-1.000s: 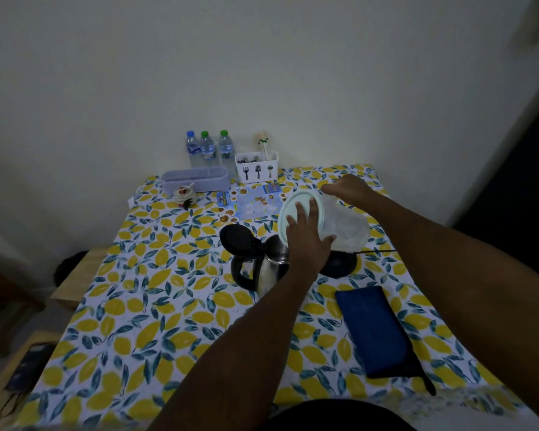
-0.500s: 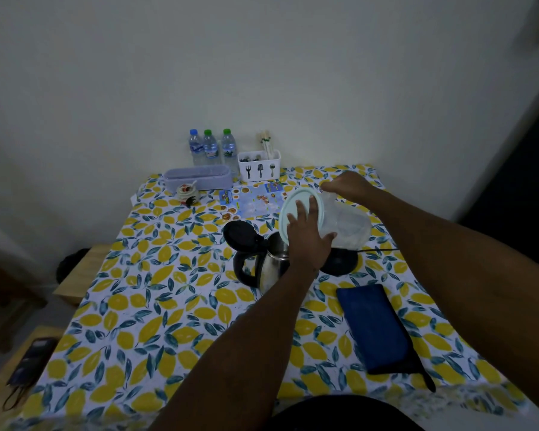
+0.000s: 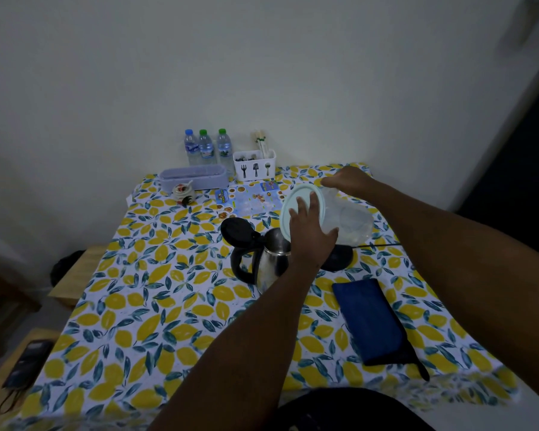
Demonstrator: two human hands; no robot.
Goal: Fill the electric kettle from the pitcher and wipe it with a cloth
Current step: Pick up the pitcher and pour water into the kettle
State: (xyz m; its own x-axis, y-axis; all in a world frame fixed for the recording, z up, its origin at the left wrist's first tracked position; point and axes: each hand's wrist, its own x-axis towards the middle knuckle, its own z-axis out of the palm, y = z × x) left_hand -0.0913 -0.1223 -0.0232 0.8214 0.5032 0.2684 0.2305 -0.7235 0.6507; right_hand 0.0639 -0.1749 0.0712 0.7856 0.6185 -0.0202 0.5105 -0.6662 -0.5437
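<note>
Yellow lemons and teal leaves pattern the white tablecloth; kettle silver with black handle, pitcher translucent with pale lid, near-right cloth dark blue.

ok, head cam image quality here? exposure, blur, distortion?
Head view: underexposed with a bluish cast; wide-angle bowing toward the edges; top-right corner smeared; the clear plastic pitcher barely separates from the lemon-print tablecloth; the steel electric kettle shows only a soft sheen, no glare.

Three water bottles stood against the wall beside a white cutlery caddy (chopsticks poking out), a lilac box just before them.
</note>
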